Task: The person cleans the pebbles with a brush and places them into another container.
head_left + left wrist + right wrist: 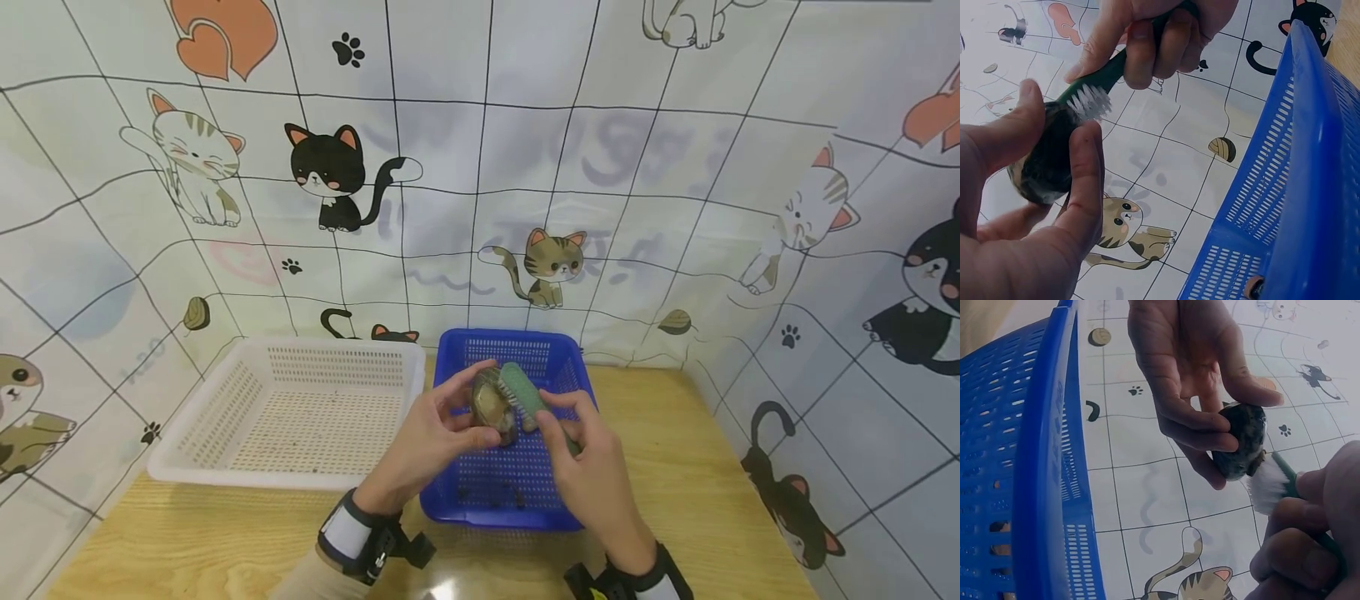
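My left hand (431,437) holds an abalone (491,404) by its edges, thumb on one side and fingers on the other. In the head view its pale brownish face shows; the wrist views show a dark, shiny, rounded side of the abalone (1047,156). My right hand (592,467) grips the handle of a green brush (525,390). The white bristles (1266,485) of the brush touch the rim of the abalone. Both hands are above a blue plastic basket (502,518).
A white perforated basket (285,478) stands left of the blue one on the wooden table (660,450). Small dark bits (491,496) lie in the blue basket, along with a brownish thing (1254,287) partly hidden by its wall. A cat-printed sheet (435,208) encloses the back and sides.
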{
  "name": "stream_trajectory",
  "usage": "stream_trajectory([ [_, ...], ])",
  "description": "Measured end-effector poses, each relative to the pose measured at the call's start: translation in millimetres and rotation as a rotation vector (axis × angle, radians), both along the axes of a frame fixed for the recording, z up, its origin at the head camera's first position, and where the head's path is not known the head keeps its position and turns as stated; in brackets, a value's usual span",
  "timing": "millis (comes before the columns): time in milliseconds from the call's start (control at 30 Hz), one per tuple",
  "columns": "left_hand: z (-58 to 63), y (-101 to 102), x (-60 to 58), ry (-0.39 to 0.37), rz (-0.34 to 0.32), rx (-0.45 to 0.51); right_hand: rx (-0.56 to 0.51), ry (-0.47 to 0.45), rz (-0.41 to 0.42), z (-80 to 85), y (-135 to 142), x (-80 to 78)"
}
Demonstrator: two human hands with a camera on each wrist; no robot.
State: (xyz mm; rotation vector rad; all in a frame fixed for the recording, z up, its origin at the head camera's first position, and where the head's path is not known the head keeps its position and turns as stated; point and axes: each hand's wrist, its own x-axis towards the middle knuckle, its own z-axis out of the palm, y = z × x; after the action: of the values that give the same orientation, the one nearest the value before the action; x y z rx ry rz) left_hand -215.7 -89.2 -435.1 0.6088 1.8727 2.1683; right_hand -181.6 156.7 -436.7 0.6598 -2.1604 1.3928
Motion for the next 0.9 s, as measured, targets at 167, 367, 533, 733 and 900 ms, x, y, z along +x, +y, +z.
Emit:
stream_trajectory([
  [167, 0.4, -0.3, 0.0, -0.021, 0.042, 0.028, -0.004, -0.061, 0.055, 0.6, 1.7, 1.3],
  [367, -2.7, 2.9, 0.4, -0.037, 0.017, 0.020, -0.006, -0.081, 0.103, 0.0, -2.7, 2.8],
  [533, -3.2, 5.1, 1.2, -0.014, -0.040, 0.007, -0.013, -0.052, 0.042, -1.2, -2.8, -1.0],
  [733, -1.6, 4.1, -0.1, -0.001, -0.010, 0.019, -0.007, -0.078, -0.016, -0.7, 2.7, -4.0],
  [900, -1.2, 2.7, -2.1, -0.011, 0.075, 0.043, 0.009, -0.078, 0.029, -0.2, 4.3, -2.2],
])
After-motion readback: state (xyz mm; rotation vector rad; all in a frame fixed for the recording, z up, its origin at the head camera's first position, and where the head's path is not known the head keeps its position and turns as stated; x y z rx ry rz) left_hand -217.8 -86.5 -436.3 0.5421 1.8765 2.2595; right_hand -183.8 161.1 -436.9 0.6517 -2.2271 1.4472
